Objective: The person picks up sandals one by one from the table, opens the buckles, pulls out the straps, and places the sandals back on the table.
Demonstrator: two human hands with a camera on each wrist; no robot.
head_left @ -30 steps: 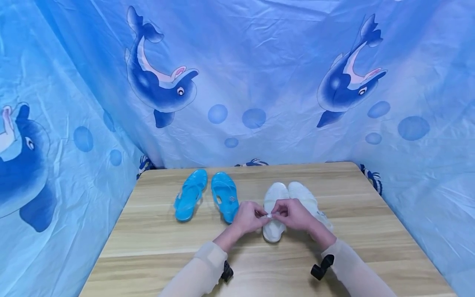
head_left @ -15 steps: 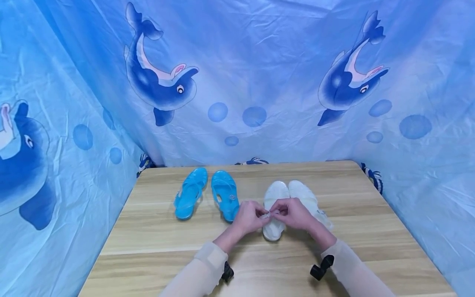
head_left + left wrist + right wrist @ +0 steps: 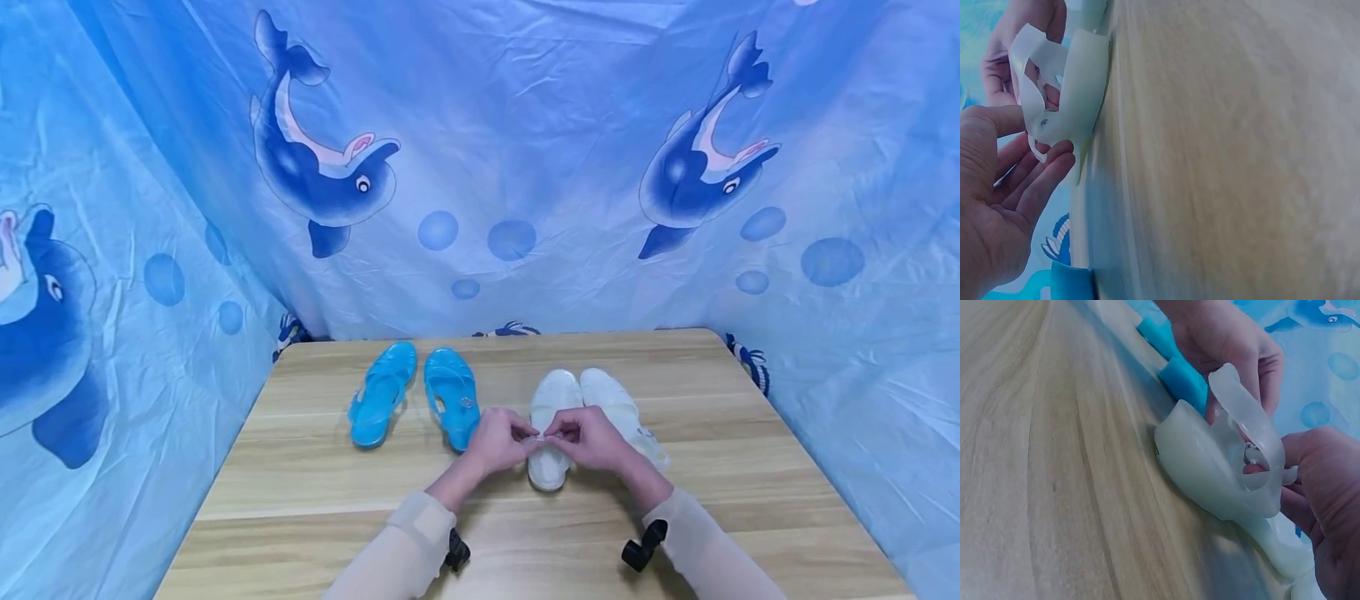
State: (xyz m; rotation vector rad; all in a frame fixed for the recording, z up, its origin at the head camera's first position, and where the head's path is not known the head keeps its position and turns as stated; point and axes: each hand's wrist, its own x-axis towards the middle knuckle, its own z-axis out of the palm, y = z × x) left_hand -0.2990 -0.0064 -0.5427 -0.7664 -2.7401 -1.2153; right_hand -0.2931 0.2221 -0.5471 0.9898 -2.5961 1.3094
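Both hands meet over the left one of two white jelly sandals [image 3: 557, 392], which lies sole down on the table. With thumb and fingers, my left hand [image 3: 498, 440] pinches the sandal's ankle strap from the left. My right hand [image 3: 594, 438] pinches the strap from the other side, its fingertips right by the left ones. In the right wrist view a small metal buckle [image 3: 1250, 454] shows through the loop of the translucent strap [image 3: 1244, 403]. Beside the right hand lies the other white sandal [image 3: 611, 396], its strap [image 3: 654, 450] spread outward.
Two blue jelly sandals [image 3: 382, 396] stand to the left, the nearer one [image 3: 452, 387] close by my left hand. The wooden table [image 3: 300, 500] ends at the back against a blue dolphin-print curtain [image 3: 465, 167], which also hangs at both sides.
Both hands stay at the same strap, with small fingertip shifts. The bit of strap seen between the fingertips earlier is now mostly covered. The head view has shifted slightly.
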